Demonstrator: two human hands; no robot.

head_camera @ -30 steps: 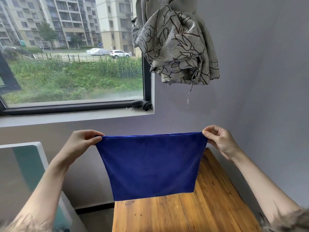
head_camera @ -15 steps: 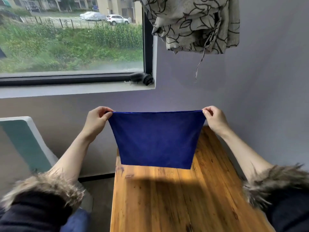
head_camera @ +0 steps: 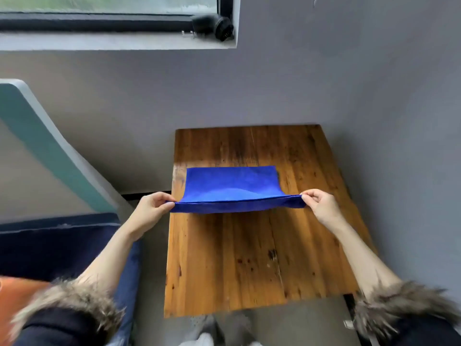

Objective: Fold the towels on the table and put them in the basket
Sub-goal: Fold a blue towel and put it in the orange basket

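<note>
We read no text, label, brand, number or sign anywhere: none on blue towel (head_camera: 230, 186), none on wooden table (head_camera: 249, 258), none on black object on window sill (head_camera: 214, 24).

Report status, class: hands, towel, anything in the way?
Left hand and right hand each pinch a near corner of the blue towel. Far half lies on the wooden table, near edge lifted. Nothing in the way; no basket in view.

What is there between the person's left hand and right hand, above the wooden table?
In the head view, only the blue cloth towel stretches between left hand and right hand.
</note>
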